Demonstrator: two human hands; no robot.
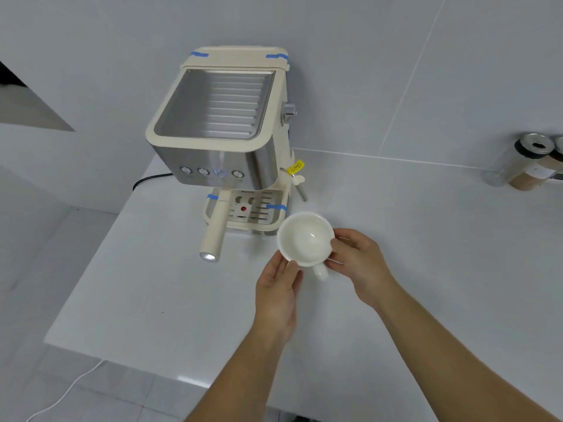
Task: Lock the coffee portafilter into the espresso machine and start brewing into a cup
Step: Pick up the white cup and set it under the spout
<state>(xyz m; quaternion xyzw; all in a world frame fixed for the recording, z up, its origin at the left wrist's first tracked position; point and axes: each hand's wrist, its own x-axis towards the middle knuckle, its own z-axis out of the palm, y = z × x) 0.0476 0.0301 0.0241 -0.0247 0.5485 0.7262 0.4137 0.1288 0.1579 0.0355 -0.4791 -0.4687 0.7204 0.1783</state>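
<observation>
A cream and steel espresso machine [219,126] stands at the back of the white counter. The portafilter sits under its head, and its cream handle [214,228] sticks out toward me, angled slightly left. One of several round buttons [220,172] on the front glows blue. An empty white cup [305,237] is held just in front of the drip tray [253,219], to its right, with its handle pointing toward me. My left hand [278,295] cradles the cup's near left side. My right hand [358,261] pinches its right rim.
A steam wand [300,185] with a yellow tag hangs at the machine's right side. A black power cord [149,179] runs left behind the machine. Jars [531,161] lie at the far right of the counter. The counter's left edge drops to the floor, where a white cable [65,394] lies.
</observation>
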